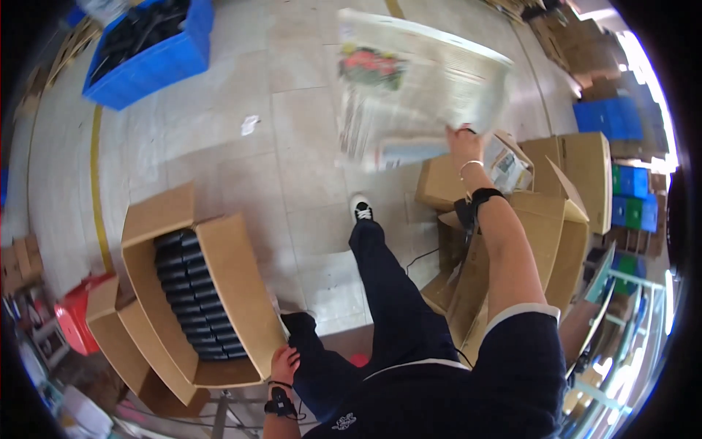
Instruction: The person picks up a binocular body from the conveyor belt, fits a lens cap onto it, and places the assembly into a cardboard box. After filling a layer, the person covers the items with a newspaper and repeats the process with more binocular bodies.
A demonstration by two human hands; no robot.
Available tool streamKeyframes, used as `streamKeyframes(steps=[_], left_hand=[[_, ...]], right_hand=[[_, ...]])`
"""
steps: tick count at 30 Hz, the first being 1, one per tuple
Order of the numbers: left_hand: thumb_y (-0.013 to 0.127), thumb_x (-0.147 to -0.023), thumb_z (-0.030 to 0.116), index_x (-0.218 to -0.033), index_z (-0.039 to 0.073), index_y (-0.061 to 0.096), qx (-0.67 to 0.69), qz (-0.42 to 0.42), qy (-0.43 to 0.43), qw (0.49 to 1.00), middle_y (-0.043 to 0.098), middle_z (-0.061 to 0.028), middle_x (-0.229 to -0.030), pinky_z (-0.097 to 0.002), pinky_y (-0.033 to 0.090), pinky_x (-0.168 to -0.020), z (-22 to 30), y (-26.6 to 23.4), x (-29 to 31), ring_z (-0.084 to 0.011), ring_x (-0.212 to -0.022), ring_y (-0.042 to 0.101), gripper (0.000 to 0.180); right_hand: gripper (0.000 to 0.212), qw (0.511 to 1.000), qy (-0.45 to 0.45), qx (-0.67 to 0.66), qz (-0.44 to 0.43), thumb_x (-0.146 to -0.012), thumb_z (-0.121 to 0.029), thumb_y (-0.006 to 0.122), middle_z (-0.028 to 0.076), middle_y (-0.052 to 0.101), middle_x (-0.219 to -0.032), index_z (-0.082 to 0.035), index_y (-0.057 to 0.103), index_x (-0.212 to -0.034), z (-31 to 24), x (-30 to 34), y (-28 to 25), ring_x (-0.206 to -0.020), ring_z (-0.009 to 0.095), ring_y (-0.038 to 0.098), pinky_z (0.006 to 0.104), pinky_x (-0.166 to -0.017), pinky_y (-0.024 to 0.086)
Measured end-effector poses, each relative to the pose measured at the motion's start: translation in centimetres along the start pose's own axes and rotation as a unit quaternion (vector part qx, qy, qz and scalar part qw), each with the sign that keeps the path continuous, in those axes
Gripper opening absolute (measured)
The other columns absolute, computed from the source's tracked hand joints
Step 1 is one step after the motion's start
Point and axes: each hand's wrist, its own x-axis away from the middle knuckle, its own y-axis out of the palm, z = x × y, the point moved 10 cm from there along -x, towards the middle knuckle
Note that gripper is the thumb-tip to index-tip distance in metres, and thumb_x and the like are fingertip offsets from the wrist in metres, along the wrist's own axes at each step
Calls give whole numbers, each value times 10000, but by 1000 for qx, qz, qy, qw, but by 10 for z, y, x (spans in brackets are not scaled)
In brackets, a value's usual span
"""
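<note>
My right hand point(463, 139) is raised in front of me and grips the lower edge of a large printed newspaper sheet point(417, 88), which is blurred and spread in the air. My left hand point(284, 364) rests on the near corner of an open cardboard box point(234, 293) at the lower left. That box is packed with a row of several black cylindrical parts point(189, 293). My legs in dark trousers stretch forward between the boxes, with one black and white shoe point(360, 210) on the tiled floor.
Several open cardboard boxes point(556, 219) stand at the right, one holding more newspaper point(508, 167). A blue crate point(150, 51) of black parts sits at the upper left. Blue and green crates point(629, 205) line the far right. A red stool point(73, 318) stands lower left.
</note>
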Motion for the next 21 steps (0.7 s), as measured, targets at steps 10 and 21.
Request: streamKeyframes(steps=[10, 21], left_hand=[[615, -845, 131, -1147, 54, 548, -303, 57, -22, 951, 647, -77, -936, -257, 490, -643, 75, 215, -37, -156, -797, 629, 319], [577, -898, 132, -1152, 60, 556, -347, 46, -55, 935, 650, -85, -982, -275, 501, -688, 116, 338, -101, -159, -833, 615, 264]], right_hand=[[707, 837, 421, -350, 6, -841, 18, 430, 231, 396, -1392, -356, 307, -1428, 261, -53, 357, -1269, 405, 407, 443, -1034, 357], [396, 842, 415, -334, -85, -914, -222, 472, 233, 518, -1275, -233, 520, -1307, 265, -64, 478, -1208, 390, 473, 426, -1006, 390]])
